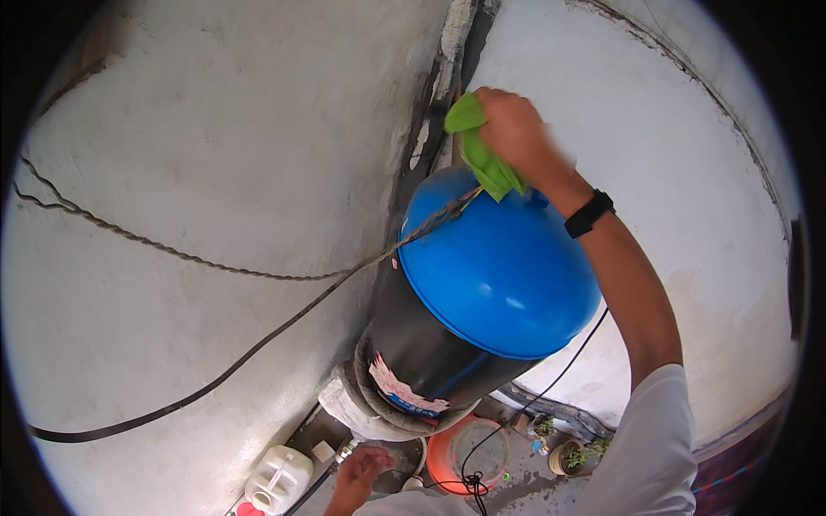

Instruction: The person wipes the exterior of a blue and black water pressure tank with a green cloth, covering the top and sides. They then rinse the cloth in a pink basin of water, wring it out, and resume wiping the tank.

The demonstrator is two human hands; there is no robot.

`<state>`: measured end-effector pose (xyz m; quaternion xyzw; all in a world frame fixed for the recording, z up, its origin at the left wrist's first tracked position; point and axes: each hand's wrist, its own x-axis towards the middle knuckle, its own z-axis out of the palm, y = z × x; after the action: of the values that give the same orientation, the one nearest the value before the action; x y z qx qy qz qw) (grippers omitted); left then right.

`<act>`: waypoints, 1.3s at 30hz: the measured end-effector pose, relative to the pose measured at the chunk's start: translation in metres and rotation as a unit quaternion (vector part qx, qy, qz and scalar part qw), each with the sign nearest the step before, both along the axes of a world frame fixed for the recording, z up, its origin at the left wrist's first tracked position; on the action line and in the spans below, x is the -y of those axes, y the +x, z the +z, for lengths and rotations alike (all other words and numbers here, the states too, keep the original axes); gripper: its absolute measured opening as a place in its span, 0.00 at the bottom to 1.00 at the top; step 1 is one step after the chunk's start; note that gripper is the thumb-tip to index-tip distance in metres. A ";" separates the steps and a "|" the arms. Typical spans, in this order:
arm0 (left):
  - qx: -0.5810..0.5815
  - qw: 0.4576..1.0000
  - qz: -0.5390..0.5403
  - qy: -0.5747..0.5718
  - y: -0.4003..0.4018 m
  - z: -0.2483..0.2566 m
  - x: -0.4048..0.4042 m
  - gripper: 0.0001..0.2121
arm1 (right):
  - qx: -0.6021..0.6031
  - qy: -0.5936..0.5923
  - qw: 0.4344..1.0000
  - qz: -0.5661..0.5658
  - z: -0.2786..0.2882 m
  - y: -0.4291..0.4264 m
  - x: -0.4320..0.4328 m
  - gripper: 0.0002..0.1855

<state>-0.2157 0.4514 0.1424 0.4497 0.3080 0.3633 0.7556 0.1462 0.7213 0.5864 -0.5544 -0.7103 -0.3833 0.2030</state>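
Observation:
My right hand [516, 132], with a black band on its wrist, grips a green cloth [487, 158] above the far top of a large tank. The tank has a domed blue lid [497, 277] and a black body [426, 329] with a torn, printed label [406, 390]. The cloth hangs against the lid's far side, beside cable ends. Low in the picture, my left hand [361, 474] is held near the tank's base with its fingers partly curled and nothing seen in it.
A twisted cable [193, 258] and a thick black cable [258, 351] cross before the left wall [226, 142]. Below are a white plastic jerrycan [281, 480], an orange tub [445, 451], a thin black cord [568, 364] with a tangle, and a potted plant [568, 459].

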 end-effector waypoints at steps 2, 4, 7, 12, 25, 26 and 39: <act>-0.020 1.000 0.003 0.007 -0.004 0.001 -0.002 0.11 | -0.143 0.030 0.989 0.004 0.021 0.011 0.008 0.13; -0.024 1.000 0.004 0.003 -0.008 0.003 -0.001 0.12 | -0.101 0.124 0.987 0.004 0.048 0.016 0.019 0.12; 0.019 0.999 0.026 -0.026 -0.012 0.004 0.002 0.12 | -0.226 0.137 0.964 -0.026 0.059 0.016 0.033 0.19; -0.030 0.999 0.022 -0.038 -0.007 -0.005 0.004 0.12 | -0.213 -0.206 0.948 -0.120 0.006 0.000 0.017 0.34; 0.021 0.998 0.034 -0.042 -0.006 -0.015 0.023 0.12 | -0.025 -0.126 0.976 -0.178 -0.011 -0.026 0.019 0.25; 0.035 0.997 0.045 -0.054 -0.008 -0.016 0.024 0.12 | -0.061 -0.149 0.974 -0.158 -0.006 -0.025 0.016 0.27; 0.026 0.997 0.021 -0.065 -0.028 -0.001 0.021 0.12 | -0.067 -0.201 0.960 -0.185 -0.004 -0.013 0.019 0.32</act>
<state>-0.2438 0.4303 0.1416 0.3833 0.3203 0.3697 0.7835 0.1332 0.7023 0.5826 -0.7298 -0.6428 -0.2249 0.0601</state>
